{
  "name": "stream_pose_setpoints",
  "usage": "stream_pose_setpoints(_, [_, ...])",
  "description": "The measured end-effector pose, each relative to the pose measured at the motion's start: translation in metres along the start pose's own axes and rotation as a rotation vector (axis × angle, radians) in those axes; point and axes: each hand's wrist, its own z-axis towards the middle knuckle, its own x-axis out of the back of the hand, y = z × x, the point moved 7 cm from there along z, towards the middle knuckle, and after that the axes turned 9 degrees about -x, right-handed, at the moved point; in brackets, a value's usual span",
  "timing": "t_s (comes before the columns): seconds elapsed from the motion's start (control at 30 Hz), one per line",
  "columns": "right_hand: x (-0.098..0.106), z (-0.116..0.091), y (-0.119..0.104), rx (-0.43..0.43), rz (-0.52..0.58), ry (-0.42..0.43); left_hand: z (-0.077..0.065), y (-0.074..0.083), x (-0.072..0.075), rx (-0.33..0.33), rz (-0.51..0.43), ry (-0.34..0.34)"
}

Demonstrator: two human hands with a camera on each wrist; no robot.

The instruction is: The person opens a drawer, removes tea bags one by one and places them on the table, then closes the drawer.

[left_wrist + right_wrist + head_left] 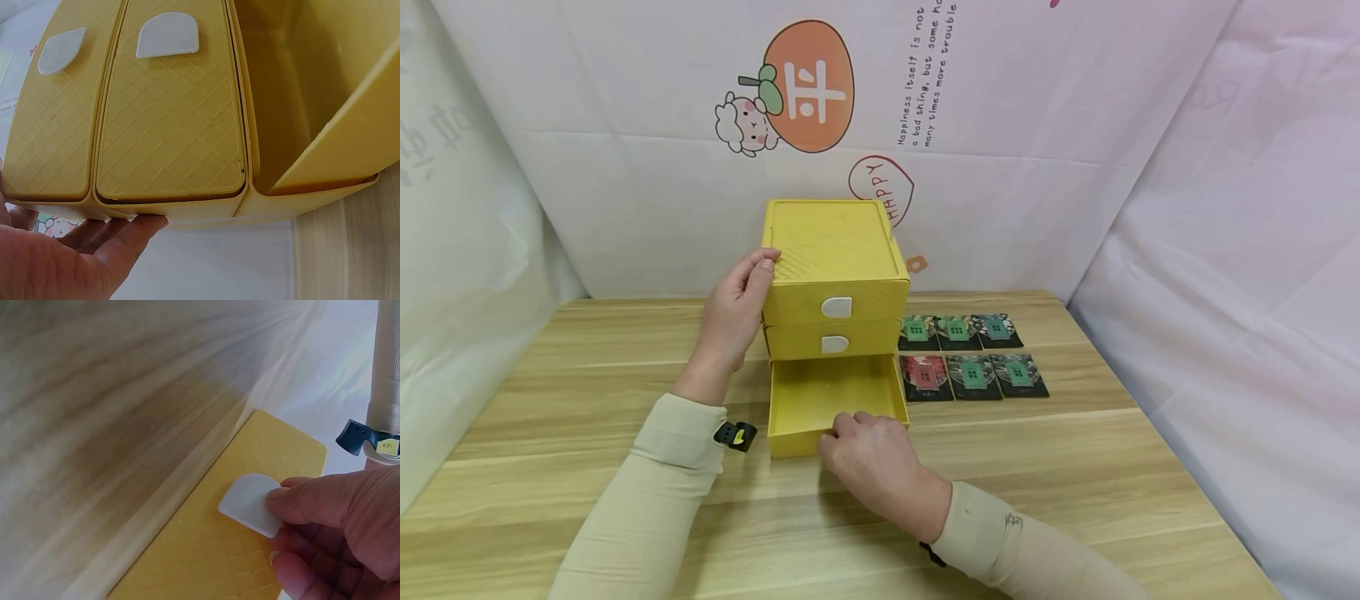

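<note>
A yellow drawer cabinet (835, 242) with three stacked drawers stands on the table. Its top drawer (797, 302) and middle drawer (797, 340) are closed, each with a white handle. The bottom drawer (831, 392) is pulled out, its yellow floor visible. My left hand (735, 312) rests against the cabinet's upper left side, fingers fairly straight; the left wrist view shows the fingers (134, 240) along that side wall. My right hand (876, 458) is at the front of the bottom drawer. In the right wrist view its thumb and fingers pinch that drawer's white handle (251, 503).
Several dark square packets with coloured labels lie in two rows right of the cabinet, among them a red one (927, 377) and a green one (973, 377). A printed white cloth (1000, 208) hangs behind the wooden table (1120, 467) and along both sides.
</note>
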Motion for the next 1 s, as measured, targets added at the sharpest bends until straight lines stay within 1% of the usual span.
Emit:
stream_pose_setpoints(0.3, [-0.0002,0.0018,0.0004,-0.008,-0.01,0.021,-0.0006,-0.0005,0.0,0.002,-0.003,-0.003])
stream_pose_setpoints(0.7, [-0.0022,0.0045,0.0021,-0.015,-0.011,-0.004,-0.0009,0.0001,-0.0003,-0.004,0.002,0.001])
stream_pose_setpoints(1.0, [-0.004,0.0066,0.0032,-0.014,-0.004,-0.006,-0.0002,-0.0014,-0.0002,-0.002,0.018,-0.001])
